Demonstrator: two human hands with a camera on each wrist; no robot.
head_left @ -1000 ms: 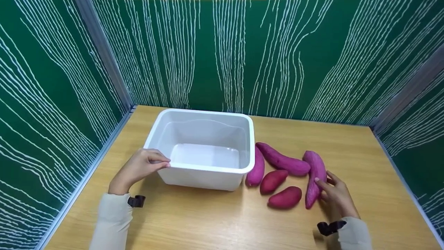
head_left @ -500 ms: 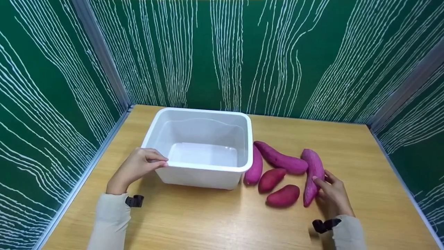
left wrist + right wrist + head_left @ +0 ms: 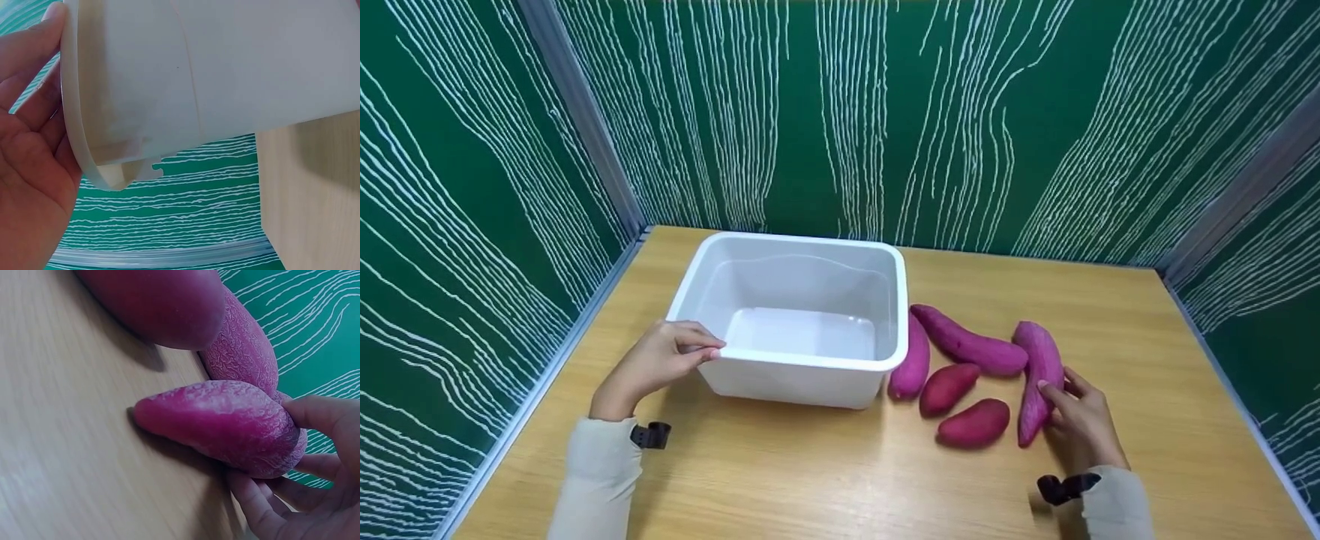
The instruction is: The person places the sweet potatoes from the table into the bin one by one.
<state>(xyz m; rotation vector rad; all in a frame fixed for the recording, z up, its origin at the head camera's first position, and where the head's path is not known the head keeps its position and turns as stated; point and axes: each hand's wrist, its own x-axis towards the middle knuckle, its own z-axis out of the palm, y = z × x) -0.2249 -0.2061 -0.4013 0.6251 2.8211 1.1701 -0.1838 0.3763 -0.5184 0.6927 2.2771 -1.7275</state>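
A white plastic bin (image 3: 802,363) stands on the table, and its inside shows only the bare bottom. At its near left corner, my left hand (image 3: 664,360) pinches the rim (image 3: 70,84) between thumb and fingers. Toward the right, my right hand (image 3: 1084,416) holds a long purple sweet potato (image 3: 1039,367), thumb on one side and fingers on the other. In the right wrist view this sweet potato (image 3: 219,424) lies low by the tabletop, its tapered end toward the camera. Another long sweet potato (image 3: 971,346) touches its upper part.
Beside the bin's right wall lies a purple sweet potato (image 3: 913,364), partly hidden by the rim. Two shorter, redder sweet potatoes (image 3: 949,390) lie in front of it. Green walls (image 3: 795,112) with white wavy lines enclose the wooden table (image 3: 780,480) at the back and sides.
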